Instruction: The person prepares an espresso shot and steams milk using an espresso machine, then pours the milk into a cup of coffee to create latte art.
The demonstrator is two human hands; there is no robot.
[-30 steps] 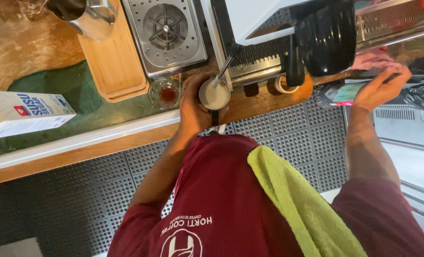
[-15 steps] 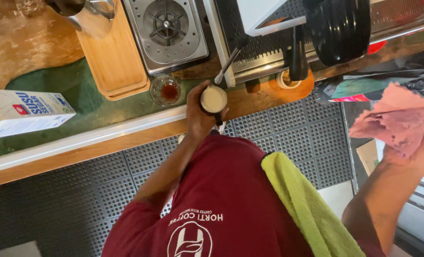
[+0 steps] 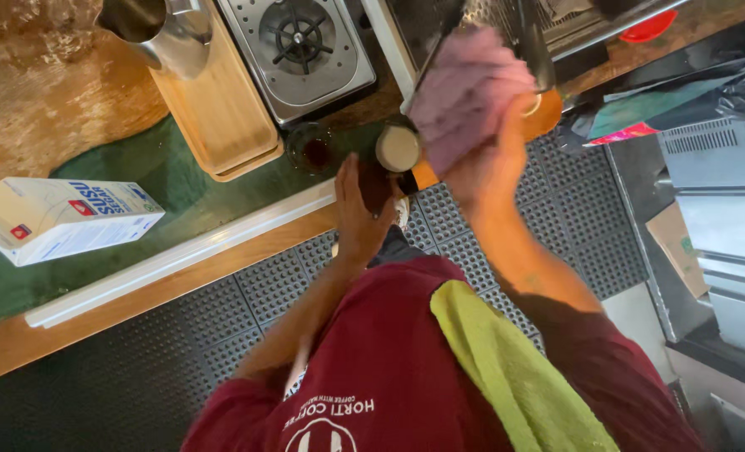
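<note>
Fingers of my right hand (image 3: 483, 163) pinch the pink cloth (image 3: 464, 92), now swung in from the right above the milk pitcher (image 3: 398, 149); left hand (image 3: 360, 213) fingers still wrap its handle.

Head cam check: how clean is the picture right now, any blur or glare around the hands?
Head view: the right hand and its pink cloth are smeared by motion blur; the left hand at the small milk pitcher is sharper; the metal jug at top left shows bright glare; counter and carton are evenly lit; straight edges bow slightly from the wide lens.

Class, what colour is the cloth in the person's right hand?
Pale pink-purple; the cloth in the right hand shows in the head view.
</note>
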